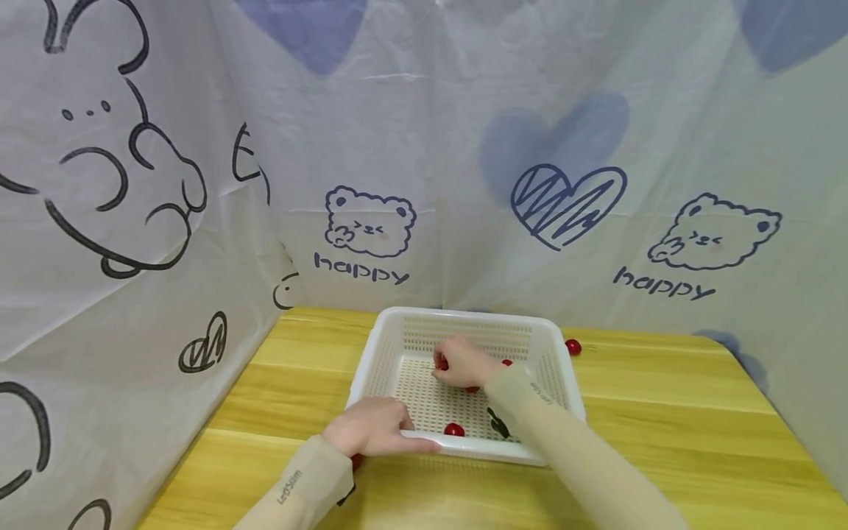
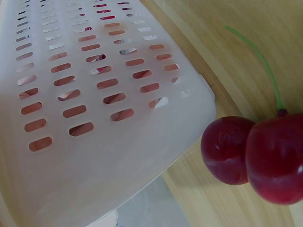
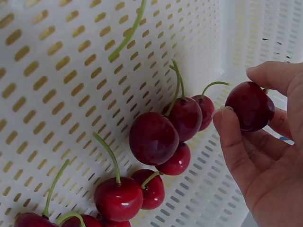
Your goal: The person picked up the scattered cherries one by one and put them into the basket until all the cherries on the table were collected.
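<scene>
In the head view a white perforated plastic basket stands on the wooden table. My right hand reaches inside it and pinches a dark red cherry between thumb and fingertips, raised off the basket floor. Several other cherries with green stems lie along the basket's side in the right wrist view. My left hand grips the front left part of the rim, its fingers over the inside and its thumb along the front. Through the slots of the basket wall, the left wrist view shows its fingers.
Beside the basket's left side, two cherries lie on the table, one with a green stem. Another cherry lies behind the right corner of the basket. Printed cloth hangs behind and to the left.
</scene>
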